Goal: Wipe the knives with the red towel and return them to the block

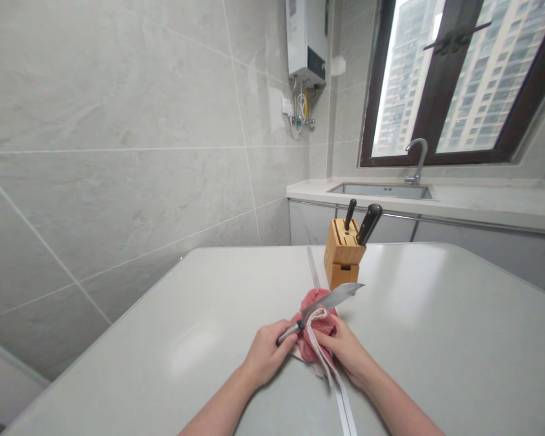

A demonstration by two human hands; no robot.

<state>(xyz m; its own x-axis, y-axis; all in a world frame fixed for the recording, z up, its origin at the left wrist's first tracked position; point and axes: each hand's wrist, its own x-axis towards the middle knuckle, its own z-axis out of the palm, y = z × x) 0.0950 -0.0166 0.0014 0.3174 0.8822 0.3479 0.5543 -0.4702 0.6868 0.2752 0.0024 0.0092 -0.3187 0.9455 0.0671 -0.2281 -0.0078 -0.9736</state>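
My left hand (269, 350) is closed around the dark and silver handle of a kitchen knife (338, 295). The blade points away to the upper right, its tip in front of the knife block. In my right hand (347, 350) is a red cloth (317, 340) with a pale edge, folded over the lower part of the blade. Part of the cloth also lies behind the blade and hangs below it. The fingers of my right hand are partly hidden by the cloth.
A wooden knife block (343, 251) holding two black-handled knives stands on the white table (200, 303), just beyond my hands. Behind the table are a counter with a sink (381, 191) and a faucet (418, 158). A tiled wall (118, 200) runs along the left.
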